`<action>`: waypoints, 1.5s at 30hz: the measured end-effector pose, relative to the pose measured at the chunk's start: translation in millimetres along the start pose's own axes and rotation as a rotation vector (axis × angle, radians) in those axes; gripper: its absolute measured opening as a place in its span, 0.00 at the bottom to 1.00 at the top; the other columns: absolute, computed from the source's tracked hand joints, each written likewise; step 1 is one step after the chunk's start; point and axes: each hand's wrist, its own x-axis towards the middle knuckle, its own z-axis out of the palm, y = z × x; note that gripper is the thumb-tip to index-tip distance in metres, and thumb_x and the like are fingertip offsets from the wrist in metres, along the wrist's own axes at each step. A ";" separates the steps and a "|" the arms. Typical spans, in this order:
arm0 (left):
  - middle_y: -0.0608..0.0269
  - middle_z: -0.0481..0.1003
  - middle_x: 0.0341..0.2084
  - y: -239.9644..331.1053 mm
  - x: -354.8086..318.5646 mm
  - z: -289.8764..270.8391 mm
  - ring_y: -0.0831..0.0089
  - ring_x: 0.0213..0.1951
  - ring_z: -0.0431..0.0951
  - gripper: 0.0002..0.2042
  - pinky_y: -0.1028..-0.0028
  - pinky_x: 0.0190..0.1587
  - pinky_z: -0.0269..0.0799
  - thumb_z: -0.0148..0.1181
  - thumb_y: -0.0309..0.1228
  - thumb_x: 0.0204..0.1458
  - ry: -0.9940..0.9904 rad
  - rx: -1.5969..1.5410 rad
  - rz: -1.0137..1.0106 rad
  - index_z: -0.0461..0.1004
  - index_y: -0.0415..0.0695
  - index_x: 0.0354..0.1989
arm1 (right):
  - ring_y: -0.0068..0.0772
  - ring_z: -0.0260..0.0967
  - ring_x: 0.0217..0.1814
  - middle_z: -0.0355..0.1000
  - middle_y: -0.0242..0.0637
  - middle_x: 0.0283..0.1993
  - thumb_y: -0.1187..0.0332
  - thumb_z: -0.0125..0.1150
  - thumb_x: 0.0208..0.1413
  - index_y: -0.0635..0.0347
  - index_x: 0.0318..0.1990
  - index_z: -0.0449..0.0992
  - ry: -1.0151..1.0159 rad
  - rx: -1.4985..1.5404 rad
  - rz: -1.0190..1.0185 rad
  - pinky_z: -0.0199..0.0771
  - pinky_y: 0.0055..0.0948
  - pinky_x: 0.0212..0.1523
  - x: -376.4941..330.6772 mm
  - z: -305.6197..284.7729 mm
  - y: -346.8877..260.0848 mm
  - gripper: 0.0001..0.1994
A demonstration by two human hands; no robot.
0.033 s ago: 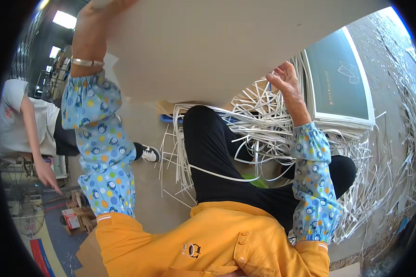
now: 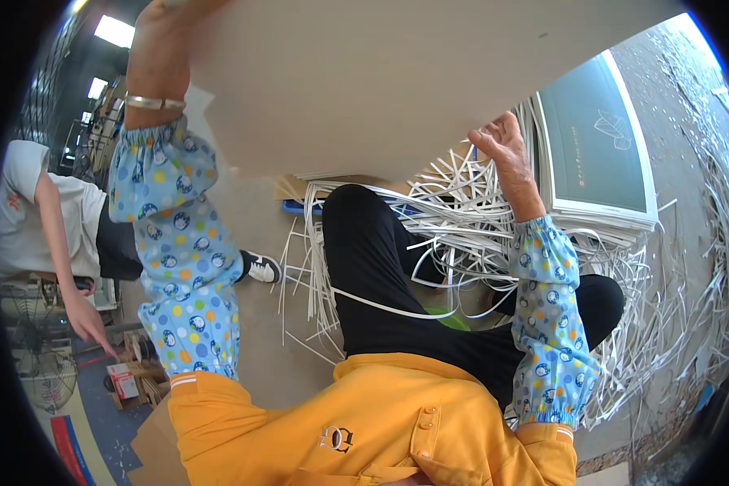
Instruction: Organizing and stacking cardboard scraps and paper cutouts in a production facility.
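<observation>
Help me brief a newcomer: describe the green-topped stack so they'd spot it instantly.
Find the big pale sheet up top, then the right hand near its edge. Right of that hand lies the stack; its green, white-bordered top sets it apart from loose white strips.

the sheet [image 2: 381, 89] looks matt and smooth, the bangle [image 2: 152, 103] glossy metal, sleeves [image 2: 188, 259] cloth.

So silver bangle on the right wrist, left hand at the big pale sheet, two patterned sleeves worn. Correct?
No: the head view shows the silver bangle on the left wrist. Left hand at the big pale sheet, two patterned sleeves worn: correct.
</observation>
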 end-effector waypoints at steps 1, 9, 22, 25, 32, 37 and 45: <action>0.63 0.75 0.23 12.8 -3.8 -3.8 0.72 0.26 0.75 0.10 0.78 0.29 0.68 0.61 0.33 0.43 0.024 0.024 -0.001 0.75 0.40 0.31 | 0.43 0.54 0.60 0.58 0.51 0.54 0.60 0.64 0.41 0.66 0.55 0.56 -0.030 0.015 -0.002 0.57 0.38 0.57 2.6 8.7 -2.7 0.35; 0.60 0.70 0.42 5.1 3.5 14.5 0.70 0.43 0.71 0.18 0.74 0.44 0.69 0.58 0.28 0.48 -0.100 -0.556 0.137 0.65 0.37 0.48 | 0.26 0.68 0.39 0.71 0.36 0.35 0.63 0.63 0.46 0.62 0.39 0.72 0.223 0.028 -0.005 0.68 0.24 0.41 -12.3 -32.7 -29.0 0.15; 0.58 0.72 0.39 -15.2 16.6 2.5 0.68 0.42 0.72 0.16 0.71 0.45 0.70 0.59 0.26 0.47 0.054 -0.971 0.123 0.68 0.38 0.44 | 0.27 0.64 0.37 0.62 0.38 0.42 0.61 0.57 0.49 0.62 0.43 0.63 0.616 0.110 0.039 0.68 0.29 0.35 -38.5 -102.3 1.3 0.18; 0.59 0.73 0.39 -11.2 11.5 -2.2 0.67 0.41 0.73 0.15 0.70 0.45 0.71 0.60 0.26 0.46 0.120 -0.983 0.163 0.69 0.39 0.43 | 0.28 0.65 0.39 0.61 0.38 0.43 0.62 0.58 0.46 0.61 0.45 0.63 0.305 -0.077 0.328 0.69 0.27 0.35 -50.7 1.4 24.2 0.20; 0.59 0.74 0.38 -8.3 10.2 -5.4 0.66 0.41 0.73 0.15 0.69 0.45 0.70 0.62 0.28 0.44 0.174 -1.001 0.144 0.70 0.40 0.42 | 0.26 0.69 0.34 0.56 0.45 0.57 0.70 0.56 0.49 0.60 0.58 0.50 -0.088 0.539 0.364 0.70 0.23 0.32 -33.5 118.6 32.7 0.29; 0.59 0.74 0.37 -2.7 4.0 -7.8 0.66 0.41 0.73 0.15 0.69 0.45 0.69 0.64 0.29 0.43 0.396 -0.923 0.116 0.71 0.39 0.40 | 0.22 0.65 0.22 0.70 0.33 0.25 0.65 0.53 0.53 0.60 0.42 0.68 -0.107 0.360 0.509 0.67 0.19 0.24 -37.6 101.3 59.4 0.11; 0.60 0.75 0.35 -6.8 5.6 -24.0 0.68 0.39 0.73 0.14 0.72 0.45 0.69 0.64 0.28 0.42 0.432 -0.824 0.083 0.72 0.38 0.37 | 0.28 0.67 0.20 0.64 0.36 0.25 0.59 0.53 0.52 0.67 0.39 0.64 0.421 -0.109 0.869 0.66 0.20 0.15 -115.4 -35.9 136.4 0.17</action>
